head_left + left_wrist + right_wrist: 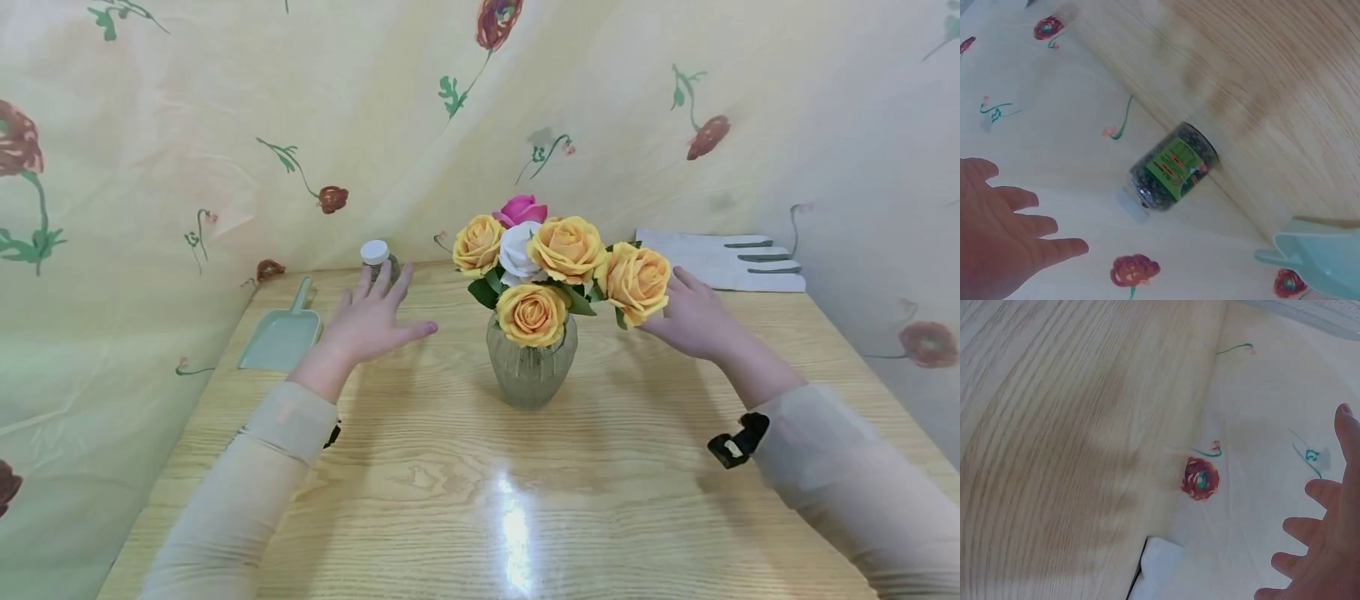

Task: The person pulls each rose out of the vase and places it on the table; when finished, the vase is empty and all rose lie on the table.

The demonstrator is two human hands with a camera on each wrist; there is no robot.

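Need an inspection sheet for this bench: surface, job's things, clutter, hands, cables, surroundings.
Surface: wooden table, glossy, glare spot near front.
Job's things: ribbed glass vase mid-table holding a rose bouquet, mostly yellow, one white, one pink.
Clutter: white-capped jar of dark granules at back left; green scoop at left edge; white gloves at back right.
Hands: left hand open, fingers spread, near the jar; right hand open beside the rightmost rose, contact unclear.
Cables: nothing seen; black wrist strap.
Surroundings: flower-printed sheet behind and beside.
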